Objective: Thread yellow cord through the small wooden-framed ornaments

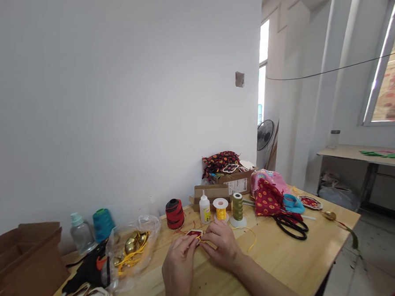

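Observation:
My left hand [180,261] is closed, fingertips pinching a small red ornament with a white edge [194,232], partly hidden by the fingers. My right hand [222,244] is closed too, its fingertips meeting the left ones on a yellow cord [255,237] at the ornament. The rest of the cord curves over the table to the right. Just behind the hands stand a spool of yellow cord [221,213], a white glue bottle [204,208] and an olive thread spool [238,207].
Left are a bag of brass bells [131,246], a black glue gun [86,271], a pump bottle [82,235] and a cardboard box [28,267]. Black-handled scissors [291,228], blue tape [291,202] and a red patterned cloth [268,197] lie right. A red-black thread spool [175,214] stands behind.

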Demonstrator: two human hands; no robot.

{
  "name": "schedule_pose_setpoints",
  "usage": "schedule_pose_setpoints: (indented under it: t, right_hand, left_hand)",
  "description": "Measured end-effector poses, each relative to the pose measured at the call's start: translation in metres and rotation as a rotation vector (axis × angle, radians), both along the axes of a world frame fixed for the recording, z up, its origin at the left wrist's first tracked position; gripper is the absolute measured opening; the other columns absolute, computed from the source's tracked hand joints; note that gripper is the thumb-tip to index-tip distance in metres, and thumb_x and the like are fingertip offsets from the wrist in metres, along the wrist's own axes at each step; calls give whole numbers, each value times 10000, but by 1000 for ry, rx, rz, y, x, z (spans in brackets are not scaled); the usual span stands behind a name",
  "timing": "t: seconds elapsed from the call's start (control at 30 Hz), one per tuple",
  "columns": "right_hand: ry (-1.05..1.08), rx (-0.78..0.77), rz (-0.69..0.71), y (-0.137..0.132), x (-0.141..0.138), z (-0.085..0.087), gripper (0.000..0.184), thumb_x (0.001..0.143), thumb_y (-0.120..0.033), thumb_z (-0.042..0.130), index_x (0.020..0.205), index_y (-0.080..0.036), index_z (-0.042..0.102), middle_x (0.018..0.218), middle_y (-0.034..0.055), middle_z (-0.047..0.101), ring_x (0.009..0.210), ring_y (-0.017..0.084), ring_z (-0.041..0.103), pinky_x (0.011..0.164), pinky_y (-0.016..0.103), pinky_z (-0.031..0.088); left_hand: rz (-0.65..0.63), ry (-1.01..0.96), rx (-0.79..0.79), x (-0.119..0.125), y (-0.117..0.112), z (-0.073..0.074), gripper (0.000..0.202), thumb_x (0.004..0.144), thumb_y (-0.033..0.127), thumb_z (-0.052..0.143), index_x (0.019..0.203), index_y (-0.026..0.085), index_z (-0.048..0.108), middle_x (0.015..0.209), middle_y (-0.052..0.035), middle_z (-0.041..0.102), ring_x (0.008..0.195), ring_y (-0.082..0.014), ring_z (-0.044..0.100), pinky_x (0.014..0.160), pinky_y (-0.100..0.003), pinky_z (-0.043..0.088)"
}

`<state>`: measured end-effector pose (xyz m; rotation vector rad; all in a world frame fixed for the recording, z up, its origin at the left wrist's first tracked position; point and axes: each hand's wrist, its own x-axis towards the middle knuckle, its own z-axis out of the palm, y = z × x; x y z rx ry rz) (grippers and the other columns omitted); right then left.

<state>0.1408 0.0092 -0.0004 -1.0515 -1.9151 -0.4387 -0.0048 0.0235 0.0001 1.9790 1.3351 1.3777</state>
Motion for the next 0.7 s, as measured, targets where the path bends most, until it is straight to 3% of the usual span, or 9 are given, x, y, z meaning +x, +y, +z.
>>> schedule_pose_setpoints:
  t: [0.23,0.53,0.7]
  right_hand:
    - [9,-35,19,0,1,2,124,758,-237,498,735,-196,612,659,33,547,636,138,447,563,265,297]
    - [64,-131,70,-3,2,4,160,758,-228,478,759,-196,634,686,44,549,663,148,451,592,276,317]
    - [313,-330,170,-2,-2,3,185,760,-255,477,807,-190,644,717,41,527,714,158,454,627,282,339]
  left_hand:
    - [-78,-386,-234,8,4,-6,179,561,302,632,677,187,703,724,-50,716,727,-241,635,709,-340,496]
    - [-154,-565,-351,10,5,-5,236,511,313,682,681,149,698,725,-66,710,726,-224,624,713,-311,481]
    - [-244,-621,-407,11,3,-3,233,529,295,685,705,142,688,744,-65,705,734,-205,620,702,-277,474]
